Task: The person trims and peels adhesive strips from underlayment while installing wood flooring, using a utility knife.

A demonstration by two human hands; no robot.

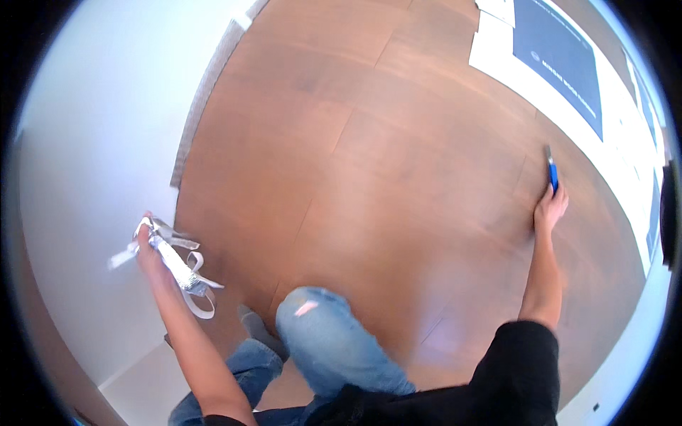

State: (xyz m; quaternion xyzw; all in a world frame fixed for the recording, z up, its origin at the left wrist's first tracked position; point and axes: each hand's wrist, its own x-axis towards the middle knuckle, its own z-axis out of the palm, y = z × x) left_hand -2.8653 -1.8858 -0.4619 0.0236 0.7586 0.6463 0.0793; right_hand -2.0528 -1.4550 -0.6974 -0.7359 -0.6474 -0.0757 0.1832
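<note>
My left hand [149, 252] grips a loose bundle of crumpled silver and white strips [188, 277] beside the white wall at the left, with curled ends hanging out past my fingers. My right hand [553, 206] is closed around the handle of a blue knife-like tool [553, 172] over the wooden floor [369, 177]; its narrow grey tip points away from me. My bent knee [320, 334] in torn jeans is in the lower middle.
A white wall [92, 156] runs along the left, with a narrow grey textured strip [202, 106] at the floor's edge. At the upper right lie white sheets or panels [490, 53] with dark printed rectangles [558, 53]. My grey-socked foot [256, 326] is at the lower left.
</note>
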